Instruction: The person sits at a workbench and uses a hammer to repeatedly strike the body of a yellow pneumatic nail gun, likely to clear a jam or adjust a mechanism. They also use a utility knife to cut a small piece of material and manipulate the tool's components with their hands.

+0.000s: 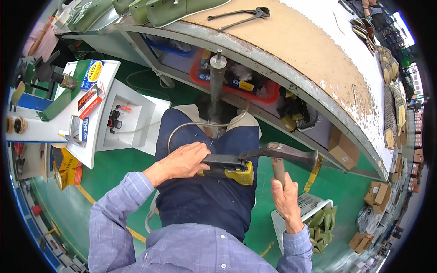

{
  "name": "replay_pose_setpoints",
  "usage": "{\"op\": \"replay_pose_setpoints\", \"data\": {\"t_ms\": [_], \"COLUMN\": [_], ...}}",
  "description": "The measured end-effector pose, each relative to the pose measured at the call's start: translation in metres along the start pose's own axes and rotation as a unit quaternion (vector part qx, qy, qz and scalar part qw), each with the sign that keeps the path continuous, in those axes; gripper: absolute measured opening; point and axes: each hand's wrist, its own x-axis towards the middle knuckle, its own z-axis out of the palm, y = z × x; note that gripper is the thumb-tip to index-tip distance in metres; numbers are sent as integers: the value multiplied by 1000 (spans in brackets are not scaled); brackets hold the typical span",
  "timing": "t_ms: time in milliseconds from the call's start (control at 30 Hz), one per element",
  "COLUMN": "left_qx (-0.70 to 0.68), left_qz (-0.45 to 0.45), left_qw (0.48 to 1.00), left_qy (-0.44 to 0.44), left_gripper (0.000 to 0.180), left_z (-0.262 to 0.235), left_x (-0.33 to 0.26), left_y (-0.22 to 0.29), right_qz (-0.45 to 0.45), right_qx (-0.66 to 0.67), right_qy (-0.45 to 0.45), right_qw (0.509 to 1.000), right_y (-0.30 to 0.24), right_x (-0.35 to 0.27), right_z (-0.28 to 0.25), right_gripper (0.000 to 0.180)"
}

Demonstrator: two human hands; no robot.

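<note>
Across my lap lies a yellow and black air staple gun [240, 175]. My left hand [182, 160] is closed around its left end, with the fingers curled over the black part. My right hand [285, 195] grips the wooden handle of a hammer [291, 154] just to the right of it. The hammer's long dark metal head reaches left over the front end of the staple gun, and I cannot tell whether the two touch. A thin air hose [200, 123] loops over my thighs near my left hand.
A metal post [217, 75] stands ahead of my knees. Beyond is a workbench [314, 41] with pincers [241, 17] and green shoe lasts [166, 11]; a red basket [273, 91] sits beneath. Small boxes [88, 102] lie left. A white crate [278, 227] is at right.
</note>
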Motion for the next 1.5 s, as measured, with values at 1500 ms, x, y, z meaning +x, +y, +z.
{"op": "replay_pose_setpoints", "data": {"t_ms": [1500], "left_qx": [-1], "left_qz": [-9], "left_qw": [1000], "left_qy": [2], "left_gripper": [37], "left_z": [2], "left_x": [-3], "left_y": [-2], "right_qz": [-11], "right_qx": [0], "right_qy": [76], "right_qw": [997], "right_y": [6], "right_x": [-3], "right_z": [-5], "right_gripper": [33]}}
